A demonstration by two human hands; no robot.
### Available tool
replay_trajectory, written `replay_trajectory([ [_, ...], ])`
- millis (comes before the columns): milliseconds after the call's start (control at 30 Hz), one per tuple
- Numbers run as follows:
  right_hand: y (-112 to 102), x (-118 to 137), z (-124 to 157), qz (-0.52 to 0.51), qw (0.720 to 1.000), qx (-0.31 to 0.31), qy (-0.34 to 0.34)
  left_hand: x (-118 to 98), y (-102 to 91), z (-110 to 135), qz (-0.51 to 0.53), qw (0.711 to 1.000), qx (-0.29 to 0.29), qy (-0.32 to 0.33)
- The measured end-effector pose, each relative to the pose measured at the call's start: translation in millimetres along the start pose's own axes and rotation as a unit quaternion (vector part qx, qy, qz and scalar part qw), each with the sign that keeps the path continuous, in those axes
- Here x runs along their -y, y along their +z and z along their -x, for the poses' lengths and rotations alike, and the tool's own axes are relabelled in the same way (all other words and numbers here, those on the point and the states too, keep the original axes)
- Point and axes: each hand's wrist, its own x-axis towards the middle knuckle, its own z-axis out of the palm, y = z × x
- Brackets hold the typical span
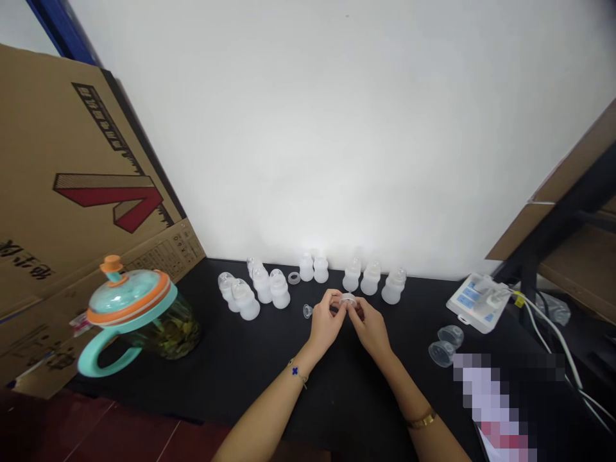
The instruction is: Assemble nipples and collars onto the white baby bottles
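My left hand and my right hand meet above the middle of the black table, fingers pinched on a white bottle collar ring. Fingertips hide part of the ring, so I cannot tell whether a teat sits in it. A clear teat lies just left of my left hand. Behind it is a loose white ring. Small white baby bottles stand in groups: several at the left, two at the back and three behind my right hand.
A large jug with a turquoise handle stands at the left, before a cardboard box. On the right are a white power strip with cables, clear plastic domes and a blurred-out item. A white wall rises behind.
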Motion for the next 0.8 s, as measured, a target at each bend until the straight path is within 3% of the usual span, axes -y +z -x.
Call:
replay_trajectory([
  [800, -0.4, 1.7, 0.1, 0.068, 0.998, 0.005, 0.003, -4.4, 3.0, 2.0, -0.082, 0.996, -0.017, 0.009],
])
